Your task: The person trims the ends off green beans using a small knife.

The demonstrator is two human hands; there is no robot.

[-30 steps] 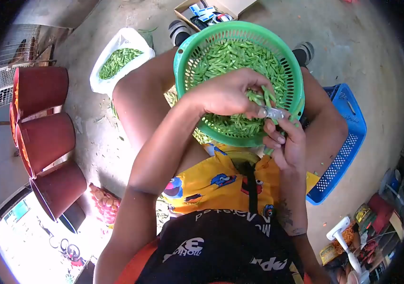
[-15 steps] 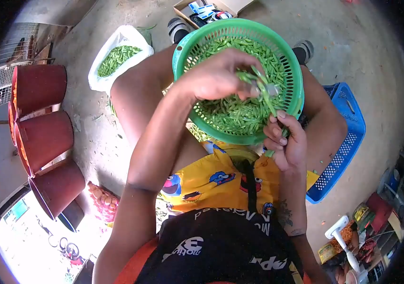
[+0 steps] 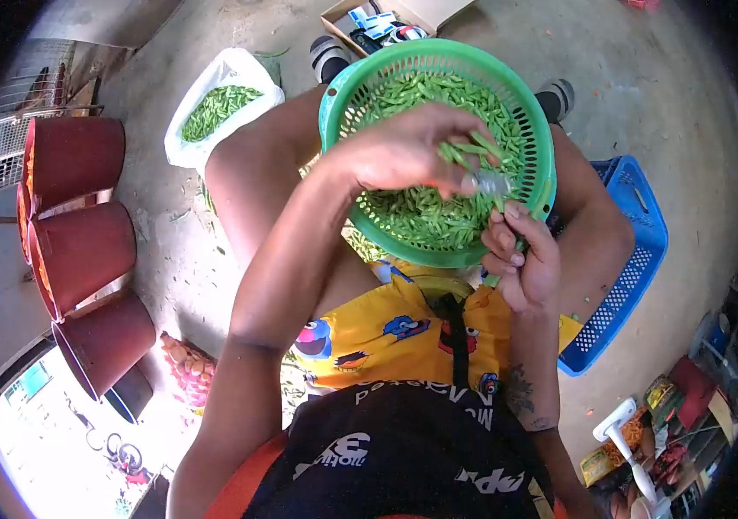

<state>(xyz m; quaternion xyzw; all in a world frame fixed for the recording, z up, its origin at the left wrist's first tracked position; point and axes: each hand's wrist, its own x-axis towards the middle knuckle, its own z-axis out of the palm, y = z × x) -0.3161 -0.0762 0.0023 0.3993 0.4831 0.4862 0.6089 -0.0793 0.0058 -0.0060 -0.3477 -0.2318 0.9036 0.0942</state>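
Observation:
A green plastic colander (image 3: 545, 164) full of cut green beans (image 3: 421, 91) rests between my knees. My left hand (image 3: 412, 151) is closed over it, with several green bean pieces (image 3: 464, 152) between the fingers. At its thumb is a small shiny, clear-looking piece (image 3: 494, 182), too blurred to name. Just right of that, at the colander's near rim, my right hand (image 3: 525, 255) is closed around green bean stalks (image 3: 492, 279), whose ends poke out above and below the fist. The two hands are close together.
A white plastic bag (image 3: 186, 130) of cut beans stands left of my knee. Dark red buckets (image 3: 83, 251) line the left side. A blue crate (image 3: 611, 303) lies to the right. A cardboard box (image 3: 428, 12) sits beyond the colander. A white-handled object (image 3: 628, 441) is at lower right.
The long bean stretched between my hands now shows only a short end above my right fist. More cut pieces show in my left hand, which has shifted slightly down.

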